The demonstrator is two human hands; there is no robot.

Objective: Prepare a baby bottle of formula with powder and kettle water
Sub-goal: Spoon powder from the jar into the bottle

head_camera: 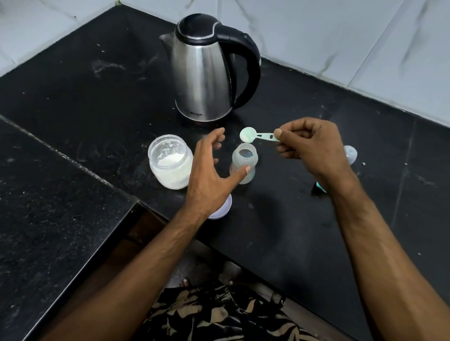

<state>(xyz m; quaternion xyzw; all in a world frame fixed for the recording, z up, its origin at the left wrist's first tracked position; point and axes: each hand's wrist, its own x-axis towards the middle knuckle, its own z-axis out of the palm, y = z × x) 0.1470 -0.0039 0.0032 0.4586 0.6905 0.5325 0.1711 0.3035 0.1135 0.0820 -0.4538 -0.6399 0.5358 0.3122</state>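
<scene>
A clear baby bottle (245, 160) stands uncapped on the black counter (282, 226), in front of a steel kettle (206, 71) with a black handle. My right hand (309, 147) pinches the handle of a pale green scoop (258, 135), whose bowl hovers just above the bottle's mouth. My left hand (212, 173) is spread with relaxed fingers beside the bottle, the thumb tip touching its side. An open glass jar of white powder (170, 160) stands left of that hand.
The jar's white lid (221, 207) lies on the counter, partly hidden under my left wrist. The bottle's teat and clear cap (350, 154) sit behind my right hand. Marble-tiled walls meet in a corner behind the kettle. A second counter section lies at the left.
</scene>
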